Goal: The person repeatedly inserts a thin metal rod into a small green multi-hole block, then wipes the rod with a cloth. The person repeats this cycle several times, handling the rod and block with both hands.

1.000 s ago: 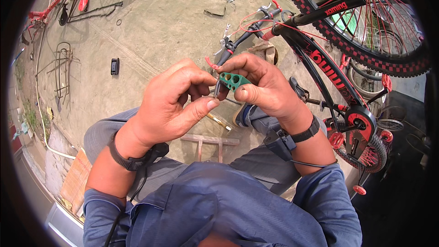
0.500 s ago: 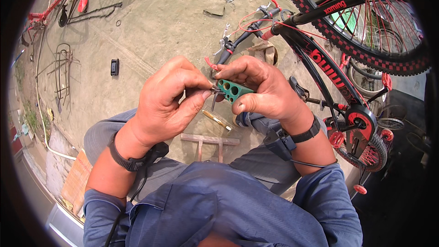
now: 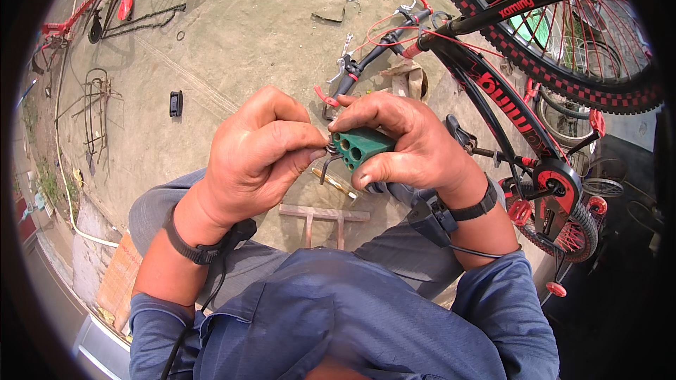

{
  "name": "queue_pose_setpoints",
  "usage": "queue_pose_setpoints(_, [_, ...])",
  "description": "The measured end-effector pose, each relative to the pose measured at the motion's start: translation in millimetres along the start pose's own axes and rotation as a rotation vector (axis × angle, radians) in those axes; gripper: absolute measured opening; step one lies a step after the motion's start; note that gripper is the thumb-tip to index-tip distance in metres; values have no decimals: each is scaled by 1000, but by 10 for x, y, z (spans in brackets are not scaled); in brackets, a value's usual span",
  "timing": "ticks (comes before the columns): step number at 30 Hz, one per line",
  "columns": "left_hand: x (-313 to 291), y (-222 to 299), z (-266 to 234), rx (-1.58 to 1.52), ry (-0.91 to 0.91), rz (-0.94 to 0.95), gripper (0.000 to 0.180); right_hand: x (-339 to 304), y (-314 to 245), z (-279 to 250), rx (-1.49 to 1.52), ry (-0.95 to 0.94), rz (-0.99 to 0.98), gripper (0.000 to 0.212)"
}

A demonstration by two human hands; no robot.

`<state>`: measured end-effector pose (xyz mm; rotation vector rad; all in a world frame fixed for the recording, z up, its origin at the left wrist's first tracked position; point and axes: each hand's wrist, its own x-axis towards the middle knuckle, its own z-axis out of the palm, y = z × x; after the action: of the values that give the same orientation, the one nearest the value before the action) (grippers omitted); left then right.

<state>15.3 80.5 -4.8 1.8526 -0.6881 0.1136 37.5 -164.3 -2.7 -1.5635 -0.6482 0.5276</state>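
Observation:
My right hand (image 3: pixel 422 144) grips a green block-shaped hex key holder (image 3: pixel 374 143) between thumb and fingers, with its face of round holes turned to the left. At that face, my left hand (image 3: pixel 257 155) is closed in a pinch of thumb and forefinger on a hex key whose end is mostly hidden by the fingertips. A bent dark hex key (image 3: pixel 324 169) hangs below the holder's left edge. Beneath the hands, a slim yellowish rod-like tool (image 3: pixel 343 187) lies on the ground, partly covered.
An upturned black and red bicycle (image 3: pixel 500 98) stands at the right, its handlebar (image 3: pixel 366 63) resting on the ground. A wooden T-shaped piece (image 3: pixel 324 214) lies before my lap. A small black part (image 3: pixel 175 103) and a wire rack (image 3: pixel 97 112) are to the left.
The holder has tilted a little in my right hand, and its holes face lower and more to the left. My left fingertips stay against it, and the bent key has shifted slightly left.

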Motion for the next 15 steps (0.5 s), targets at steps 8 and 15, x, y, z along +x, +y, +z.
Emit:
queue_pose_setpoints(8, [3,-7,2,-23,-33,15,25,7,-42,-9,-100,-22,21,55])
queue_pose_setpoints(15, [-2,-9,-14,-90,-87,-66,23,32,-28,0,-150,-34,-80,53])
